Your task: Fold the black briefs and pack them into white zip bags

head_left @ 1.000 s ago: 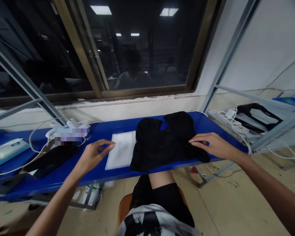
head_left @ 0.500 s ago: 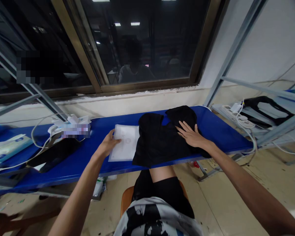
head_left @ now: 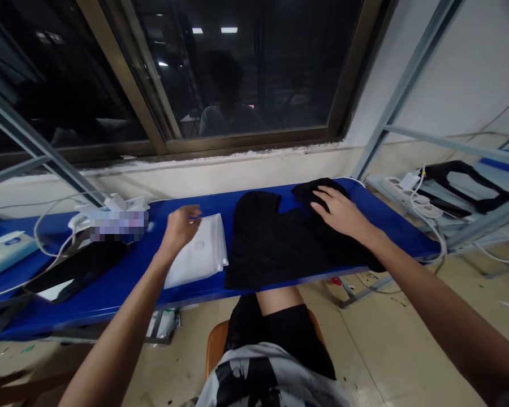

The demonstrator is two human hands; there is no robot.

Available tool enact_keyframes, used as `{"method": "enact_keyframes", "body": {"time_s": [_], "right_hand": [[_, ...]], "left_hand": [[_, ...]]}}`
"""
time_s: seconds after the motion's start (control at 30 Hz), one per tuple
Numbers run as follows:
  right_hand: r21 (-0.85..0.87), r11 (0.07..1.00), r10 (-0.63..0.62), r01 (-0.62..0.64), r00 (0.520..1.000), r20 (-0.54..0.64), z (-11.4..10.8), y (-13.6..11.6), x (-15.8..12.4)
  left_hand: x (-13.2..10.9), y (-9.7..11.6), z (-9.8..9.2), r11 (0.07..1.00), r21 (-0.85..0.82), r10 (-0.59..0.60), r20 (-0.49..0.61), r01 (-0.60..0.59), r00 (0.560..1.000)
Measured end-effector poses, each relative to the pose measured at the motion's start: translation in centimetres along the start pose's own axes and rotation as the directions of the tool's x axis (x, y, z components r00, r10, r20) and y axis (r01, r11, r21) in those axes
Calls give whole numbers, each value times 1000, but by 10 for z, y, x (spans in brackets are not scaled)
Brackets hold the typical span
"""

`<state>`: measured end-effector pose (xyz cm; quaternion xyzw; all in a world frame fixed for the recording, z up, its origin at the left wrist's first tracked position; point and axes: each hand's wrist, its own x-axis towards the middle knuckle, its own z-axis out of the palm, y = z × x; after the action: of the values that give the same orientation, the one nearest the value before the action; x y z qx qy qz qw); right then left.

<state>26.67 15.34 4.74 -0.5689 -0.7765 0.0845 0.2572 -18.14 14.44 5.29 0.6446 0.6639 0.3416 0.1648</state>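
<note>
A black garment (head_left: 271,243) lies spread on the blue table (head_left: 123,288), its near edge hanging over the front. My right hand (head_left: 339,212) rests flat on its upper right part, fingers stretched out. Just left of the garment lies a flat white plastic packet (head_left: 199,257), slightly askew. My left hand (head_left: 180,226) is at the packet's far left corner, fingers curled and pinching its edge. My lap and an orange seat (head_left: 216,350) show below the table.
White cables and a blurred power strip (head_left: 114,220) sit at the table's left, with a flat black device (head_left: 76,265) and a pale packet (head_left: 4,254). Grey metal struts (head_left: 390,107) flank the table. Another power strip (head_left: 411,195) and a black frame (head_left: 466,181) lie right.
My left hand took the white packet's corner and pulled it left, away from the garment. My right hand slid up and right across the black garment.
</note>
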Motion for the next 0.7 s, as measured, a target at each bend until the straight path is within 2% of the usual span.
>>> {"method": "enact_keyframes", "body": {"time_s": [0.03, 0.07, 0.17, 0.23, 0.33, 0.47, 0.53, 0.6, 0.7], "right_hand": [[139, 990, 10, -8, 1000, -19, 6, -10, 19], [280, 955, 88, -96, 995, 42, 14, -19, 39], [339, 912, 183, -233, 968, 175, 49, -34, 98], [370, 880, 216, -300, 944, 251, 70, -33, 125], [484, 799, 205, -356, 919, 337, 88, -25, 142], [674, 618, 137, -404, 900, 414, 91, -18, 140], [722, 531, 118, -444, 882, 456, 93, -18, 137], [742, 469, 107, -478, 865, 490, 96, -18, 134], [749, 430, 129, -504, 855, 502, 104, -19, 131]], "left_hand": [[18, 14, 12, 1000, -23, -9, 32, 10, 999], [36, 26, 27, 999, -47, -22, 72, 26, 997], [81, 50, 69, 990, -100, -76, 218, 99, 973], [99, 54, 86, 979, -132, -107, 320, 156, 941], [110, 49, 88, 943, -223, -122, 456, 246, 881], [112, 39, 75, 862, -338, -113, 598, 377, 794], [112, 35, 74, 829, -367, -126, 611, 421, 781], [111, 32, 76, 803, -397, -145, 593, 444, 792], [109, 30, 80, 768, -426, -154, 602, 479, 783]]}}
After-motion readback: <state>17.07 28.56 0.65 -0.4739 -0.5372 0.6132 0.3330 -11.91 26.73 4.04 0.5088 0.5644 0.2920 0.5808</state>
